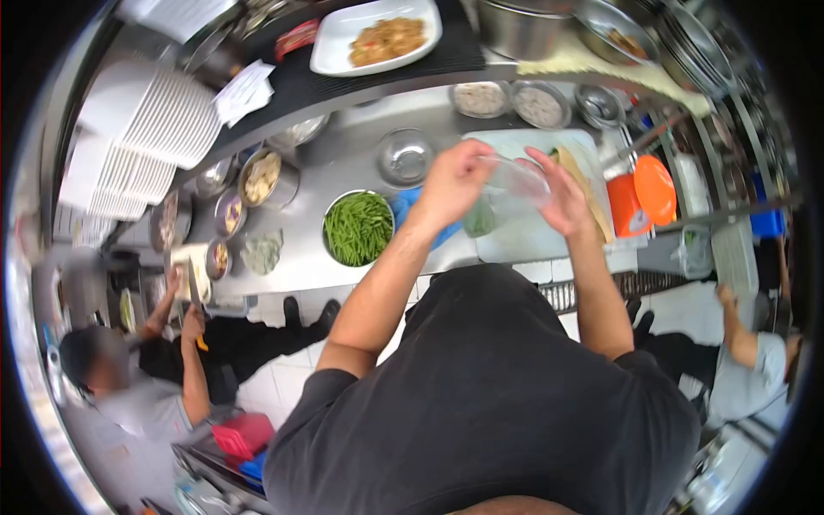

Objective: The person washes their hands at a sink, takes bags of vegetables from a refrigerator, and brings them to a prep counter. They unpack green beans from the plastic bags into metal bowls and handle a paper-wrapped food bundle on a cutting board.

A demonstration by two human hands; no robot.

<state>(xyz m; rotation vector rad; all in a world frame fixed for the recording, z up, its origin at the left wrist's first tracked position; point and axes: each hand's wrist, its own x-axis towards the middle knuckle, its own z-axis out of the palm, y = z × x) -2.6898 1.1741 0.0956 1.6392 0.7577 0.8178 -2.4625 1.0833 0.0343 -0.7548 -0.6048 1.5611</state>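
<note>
Between my hands, over a white cutting board (515, 245), is a clear plastic item (518, 180), perhaps a container or bag. My left hand (457, 182) pinches its left side with bent fingers. On its right side my right hand (562, 193) is spread, palm turned inward, close to or touching the plastic. Under and beside my left hand lie a blue cloth or bag (408, 209) and a green translucent item (480, 216). A long light-brown item (586, 193), too unclear to name, lies on the board behind my right hand.
A bowl of cut green beans (359, 228) and an empty metal bowl (406, 158) stand left. An orange container (628, 206) is right of the board. Above runs a shelf with a white dish (376, 67). A person at left holds a knife (194, 283); another person (747, 378) is at right.
</note>
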